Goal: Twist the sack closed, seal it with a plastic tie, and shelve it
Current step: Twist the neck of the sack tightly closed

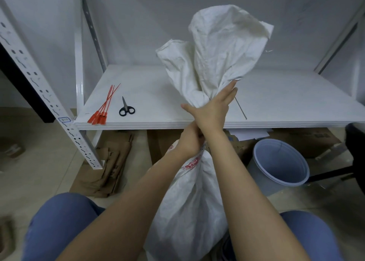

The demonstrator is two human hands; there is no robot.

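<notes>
While untied, sack [189,201] neck in left hand [190,142]; right hand [212,110] flat above

White sack [189,211], red print; orange-red ties [104,106]; black scissors [126,109]; bucket [260,175] perhaps grey-blue.

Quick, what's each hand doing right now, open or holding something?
Left hand: closed, gripping the twisted neck of the sack.
Right hand: open, straight fingers pressed against the sack above the left hand.

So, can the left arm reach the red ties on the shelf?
Probably yes: nothing lies between the left grip and the ties, but it holds the sack neck and must let go.
</notes>
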